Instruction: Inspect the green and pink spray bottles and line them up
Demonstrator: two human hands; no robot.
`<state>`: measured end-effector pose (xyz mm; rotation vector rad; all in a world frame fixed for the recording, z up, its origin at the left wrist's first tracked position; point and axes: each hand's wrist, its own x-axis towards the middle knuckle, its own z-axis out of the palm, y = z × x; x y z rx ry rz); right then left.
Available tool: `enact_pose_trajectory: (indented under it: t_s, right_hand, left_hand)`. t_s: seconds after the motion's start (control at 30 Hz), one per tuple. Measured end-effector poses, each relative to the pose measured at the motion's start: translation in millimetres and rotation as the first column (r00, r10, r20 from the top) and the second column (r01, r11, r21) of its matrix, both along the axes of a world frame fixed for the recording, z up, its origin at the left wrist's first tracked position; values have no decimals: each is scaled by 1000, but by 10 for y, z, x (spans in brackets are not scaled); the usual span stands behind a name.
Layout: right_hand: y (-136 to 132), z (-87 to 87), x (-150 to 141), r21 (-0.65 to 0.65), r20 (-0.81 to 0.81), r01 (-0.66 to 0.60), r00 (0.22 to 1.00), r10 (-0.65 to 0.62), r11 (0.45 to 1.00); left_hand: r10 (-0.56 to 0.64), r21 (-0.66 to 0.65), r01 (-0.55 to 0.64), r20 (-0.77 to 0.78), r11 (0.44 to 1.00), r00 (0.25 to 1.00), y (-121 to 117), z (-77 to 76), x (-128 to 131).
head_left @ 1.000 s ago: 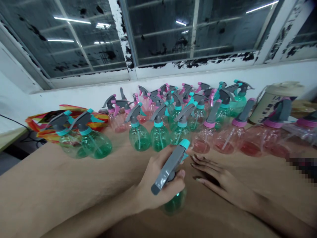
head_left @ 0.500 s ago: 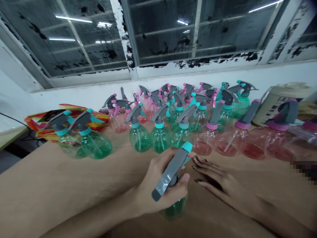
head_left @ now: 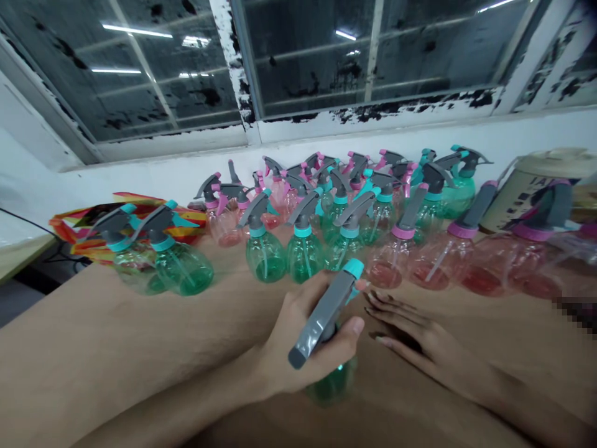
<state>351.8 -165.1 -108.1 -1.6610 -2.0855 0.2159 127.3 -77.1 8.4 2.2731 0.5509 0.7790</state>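
Observation:
My left hand [head_left: 305, 348] is wrapped around the neck of a green spray bottle [head_left: 333, 379] with a grey trigger head and turquoise nozzle. The bottle's lower body shows below the hand; its neck is hidden by my fingers. To the right, my right hand [head_left: 420, 333] rests on the wooden table [head_left: 224, 323], fingers stretched forward and holding nothing. Its fingertips are close to the nozzle side of the held bottle. Just beyond my hands stands a row of spray bottles, among them a green one [head_left: 305, 255] and a pink one [head_left: 386, 267].
Many more pink and green spray bottles crowd toward the wall. Two green bottles [head_left: 184, 270] stand at the left, before a bright orange-patterned bag [head_left: 186, 211]. A beige jug [head_left: 527, 186] is at the back right. A window [head_left: 373, 62] spans the wall behind.
The view has shifted slightly, so the bottles sit a little higher and farther right. My left hand keeps its grip on the spray bottle; my right hand stays flat.

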Motion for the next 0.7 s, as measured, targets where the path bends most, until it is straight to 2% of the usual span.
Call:
enact_pose_trajectory:
  t_s: [0.13,0.43,0.57,0.7]
  right_hand:
    - [-2,25,-7,-9,-14,-5,1000,5,1000]
    - [-7,44,-17,1,-32,2,1000,-2,1000]
    - [-9,27,-11,13,-41,-3,999,3,1000]
    - [-12,38,-14,2,-29,7,1000,-7,1000]
  left_hand:
    - [-48,35,47,26,998,999,4,-36,-8]
    - [-83,-22,83,5,996,997,0,-49,-16]
    - [-67,16,66,26,998,997,6,-84,-11]
    - [-80,122,67,109,990,991,6,-92,17]
